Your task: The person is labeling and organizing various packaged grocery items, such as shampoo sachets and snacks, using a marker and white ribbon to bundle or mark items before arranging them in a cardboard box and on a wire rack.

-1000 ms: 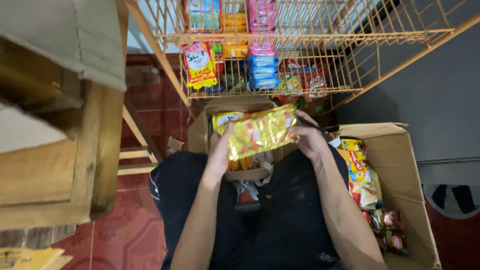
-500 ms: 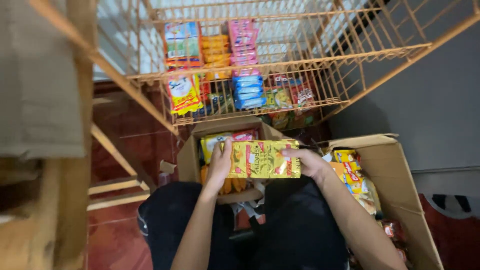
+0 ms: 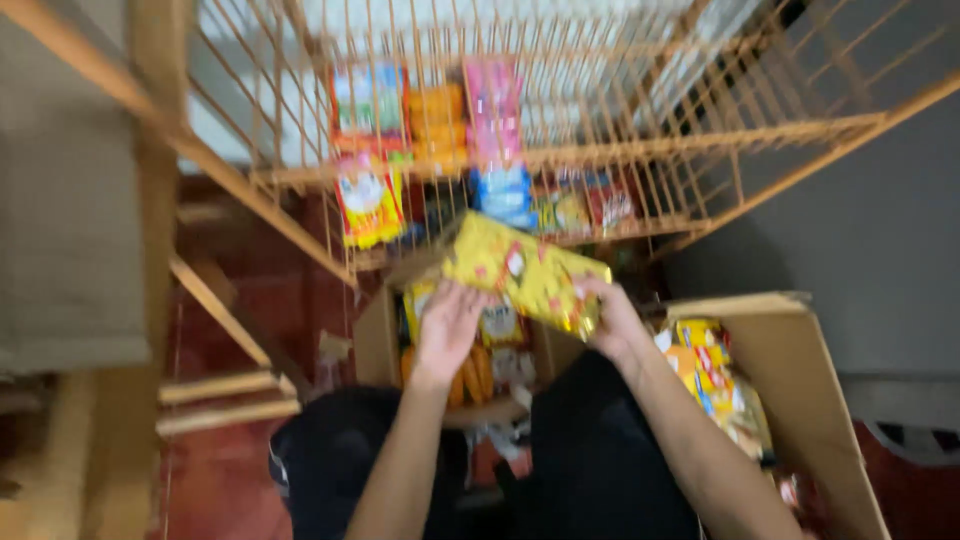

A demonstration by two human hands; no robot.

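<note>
I hold the yellow pack point(image 3: 522, 272) up over the box point(image 3: 385, 330), near the wire rack point(image 3: 640, 150). My left hand point(image 3: 450, 325) and right hand point(image 3: 608, 322) pinch its ends. It tilts; a loose grip could drop it.

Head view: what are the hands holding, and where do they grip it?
Both hands hold one yellow snack packet: the left hand at its lower left edge, the right hand at its lower right end.

Glossy foil snack packet point(image 3: 520, 270), matt cardboard box point(image 3: 800, 390), painted metal wire rack point(image 3: 640, 150).
</note>
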